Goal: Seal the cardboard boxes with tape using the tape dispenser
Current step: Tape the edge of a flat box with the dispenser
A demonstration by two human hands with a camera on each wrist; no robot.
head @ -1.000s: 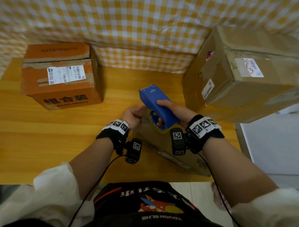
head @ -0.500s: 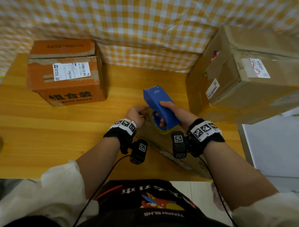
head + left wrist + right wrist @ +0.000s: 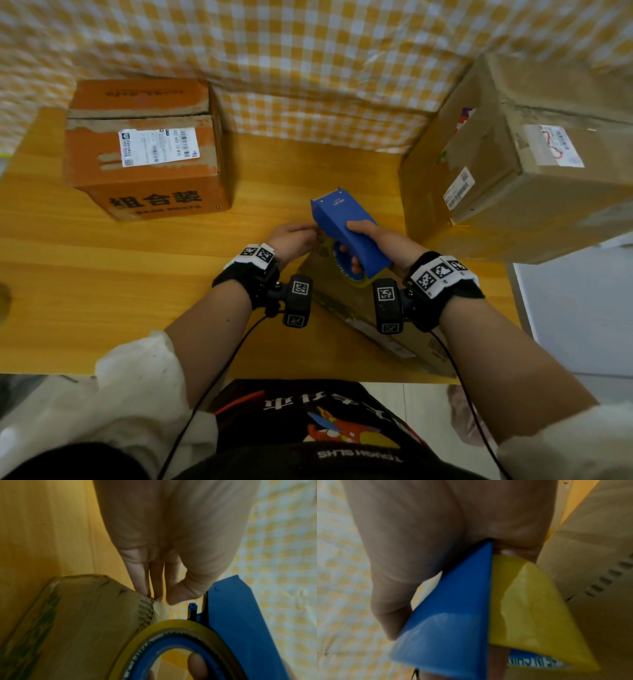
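Blue plastic forms the body of the tape dispenser [image 3: 346,236], which the right hand [image 3: 380,240] grips from above, thumb on its top face and fingers [image 3: 197,665] curled through the core of the yellow tape roll [image 3: 527,601] mounted under it. The dispenser sits over the far end of a flat cardboard box [image 3: 363,318] lying on the yellow wooden table [image 3: 102,274] just in front of the person.

At the left side of the dispenser, the left hand [image 3: 294,240] holds its fingers [image 3: 142,577] pressed close together, with the tips down on the corrugated edge of the flat box. Thumb and forefinger pinch the pale loose end of the tape [image 3: 161,609] right at that edge, just beside the dispenser's front.

An orange box [image 3: 144,150] with a white shipping label stands at the far left of the table, well apart from the hands. A large brown box [image 3: 513,171] stands tilted at the far right, near the dispenser. Yellow-and-white checked cloth [image 3: 308,61] hangs behind the table.
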